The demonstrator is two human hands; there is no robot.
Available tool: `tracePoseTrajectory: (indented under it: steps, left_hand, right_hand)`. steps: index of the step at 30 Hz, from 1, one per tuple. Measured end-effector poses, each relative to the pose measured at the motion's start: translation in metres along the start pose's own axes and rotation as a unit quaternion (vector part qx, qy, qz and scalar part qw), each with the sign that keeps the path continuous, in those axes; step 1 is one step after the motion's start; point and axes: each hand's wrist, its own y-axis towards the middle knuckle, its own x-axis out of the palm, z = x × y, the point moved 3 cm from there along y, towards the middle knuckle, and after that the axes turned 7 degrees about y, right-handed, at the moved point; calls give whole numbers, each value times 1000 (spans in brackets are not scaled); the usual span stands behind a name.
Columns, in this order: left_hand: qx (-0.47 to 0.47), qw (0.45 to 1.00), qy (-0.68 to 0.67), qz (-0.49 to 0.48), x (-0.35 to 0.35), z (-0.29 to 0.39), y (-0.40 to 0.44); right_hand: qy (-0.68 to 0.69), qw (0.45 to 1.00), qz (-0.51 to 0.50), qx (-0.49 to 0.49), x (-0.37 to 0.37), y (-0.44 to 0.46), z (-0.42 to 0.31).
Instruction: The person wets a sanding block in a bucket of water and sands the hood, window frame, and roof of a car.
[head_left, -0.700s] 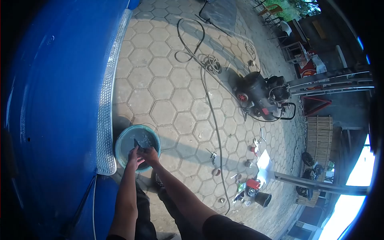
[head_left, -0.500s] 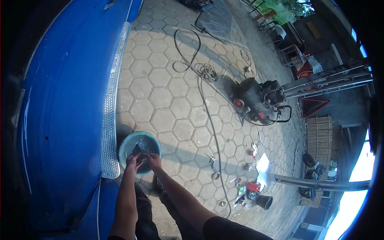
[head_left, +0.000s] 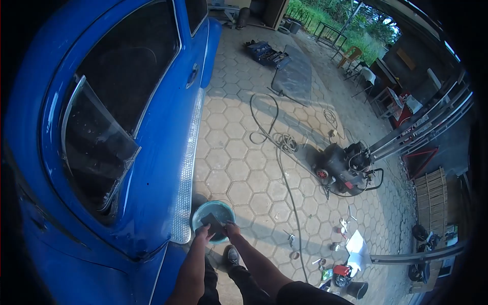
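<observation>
The person bends over a round, blue-green basin [head_left: 215, 202] standing on the hexagonal paving [head_left: 260, 203], just beside the blue car [head_left: 157, 178] and its textured metal running board [head_left: 184, 203]. A dark, roughly rectangular sheet [head_left: 213, 222] is held over the basin's opening, tilted, between the two hands. The left hand [head_left: 204, 233] grasps the sheet at its lower left part, and the right hand [head_left: 232, 229] has its fingers closed on the right edge; the placing of each finger is too small to make out, and whether the sheet touches any water in the basin cannot be told. A shoe [head_left: 233, 255] rests on the paving just below the basin. Well apart, to the right, stands a dark compressor [head_left: 338, 165] with a red-hubbed wheel, and a loosely coiled hose [head_left: 287, 143] lies near it. Lower down, white paper [head_left: 357, 246] is spread on the ground near a red container [head_left: 341, 270] and a black bucket [head_left: 358, 290]. Toward the top, an opened blue toolbox [head_left: 267, 53] sits on the ground beyond the car door.
</observation>
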Motion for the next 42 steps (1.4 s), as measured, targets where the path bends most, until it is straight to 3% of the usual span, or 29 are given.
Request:
tracePoseTrajectory:
  steps: [1,7,18,19,22,24,28,29,32,38,42]
  left_hand:
    - [14,1000,12,-22,3,1,-19]
    - [57,989,122,-56,17,35,-153]
    - [271,938,215,-15,34,133,-383]
    - [287,935,205,-37,24,136,-367]
    - [392,791,440,166,3,149,-365]
    - [378,809,401,205,2,142,-425]
    - [491,705,413,303,-40,105,-454]
    - [512,714,389,277,-54,94,-465]
    - [410,782,360,301,-99,49,-491]
    - [364,747,388,399,-186,-33,-508]
    - [380,713,404,429,-229,-27,-513]
  right_hand:
    - [-28,995,-53,86,0,-2,-4]
    - [-268,955,-126,-17,34,-161,-85]
    - [-122,943,-293,-103,94,-299,-162]
    - [-120,938,-305,-111,102,-313,-167]
    - [-128,925,-332,-132,119,-333,-171]
    - [-142,921,-337,-137,127,-356,-170]
    - [-194,919,-310,-145,132,-360,-149]
    - [-197,917,-320,-130,132,-362,-143]
    - [-223,922,-302,-93,130,-359,-120]
    - [-192,935,-295,-31,105,-334,-61]
    - [-182,942,-279,-29,90,-354,-41]
